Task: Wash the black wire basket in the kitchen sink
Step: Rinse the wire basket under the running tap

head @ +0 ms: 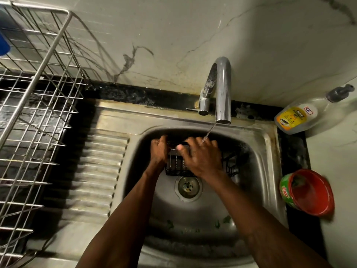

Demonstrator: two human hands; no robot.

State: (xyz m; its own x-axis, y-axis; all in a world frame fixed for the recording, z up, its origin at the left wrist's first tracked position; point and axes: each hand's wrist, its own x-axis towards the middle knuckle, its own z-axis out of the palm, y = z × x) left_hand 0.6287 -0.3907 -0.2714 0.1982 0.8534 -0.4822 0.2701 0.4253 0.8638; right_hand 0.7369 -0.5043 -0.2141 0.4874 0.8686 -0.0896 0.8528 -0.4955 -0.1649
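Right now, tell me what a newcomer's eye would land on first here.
Both hands meet in the steel sink bowl: the left hand grips the left end of the black wire basket while the right hand lies across its top, under a thin stream from the chrome tap. Next come the red tub on the right counter and the big steel dish rack at left.

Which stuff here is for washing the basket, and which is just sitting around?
For the job: black wire basket, left hand, right hand, tap, water stream, sink.
Just sitting around: steel dish rack, soap bottle, red tub.
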